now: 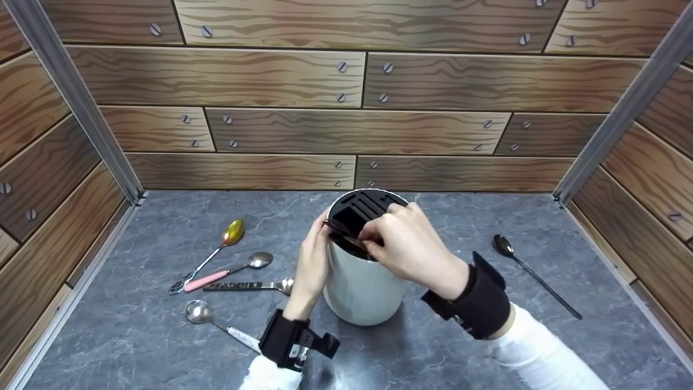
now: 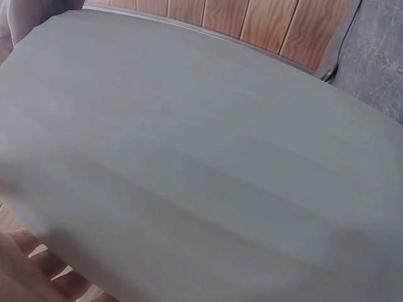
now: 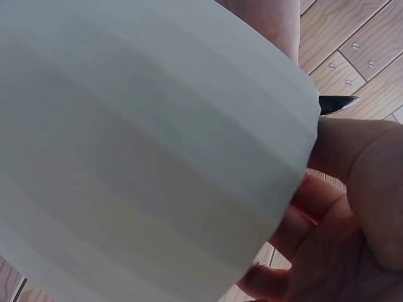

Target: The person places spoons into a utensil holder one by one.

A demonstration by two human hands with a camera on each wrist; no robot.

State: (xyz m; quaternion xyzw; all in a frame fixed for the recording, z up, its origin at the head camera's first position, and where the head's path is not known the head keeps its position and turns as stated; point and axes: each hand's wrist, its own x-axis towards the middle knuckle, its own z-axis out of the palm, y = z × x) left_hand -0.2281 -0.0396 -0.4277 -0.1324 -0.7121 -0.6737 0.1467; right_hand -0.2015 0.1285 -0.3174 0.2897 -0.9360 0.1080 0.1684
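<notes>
In the head view a pale grey-green canister (image 1: 364, 292) stands upright, with a black slotted lid (image 1: 346, 205) in its top. My left hand (image 1: 313, 260) holds the canister's left side, fingers up near the rim. Over the front of the opening, my right hand (image 1: 406, 238) has thumb and fingers curled at the lid's near edge and pinches it; the exact contact is partly hidden. The canister wall (image 3: 151, 151) fills most of the right wrist view, where a dark pointed tip (image 3: 339, 104) shows past the rim. Its wall (image 2: 208, 151) also fills the left wrist view.
Left of the canister lie a gold-bowled spoon (image 1: 233, 232), a pink-handled spoon (image 1: 208, 280), a dark-handled utensil (image 1: 241, 286) partly behind my left hand, and a round-bowled spoon (image 1: 198, 312). A long dark spoon (image 1: 533, 273) lies right. Wood-patterned walls (image 1: 303, 127) enclose the table.
</notes>
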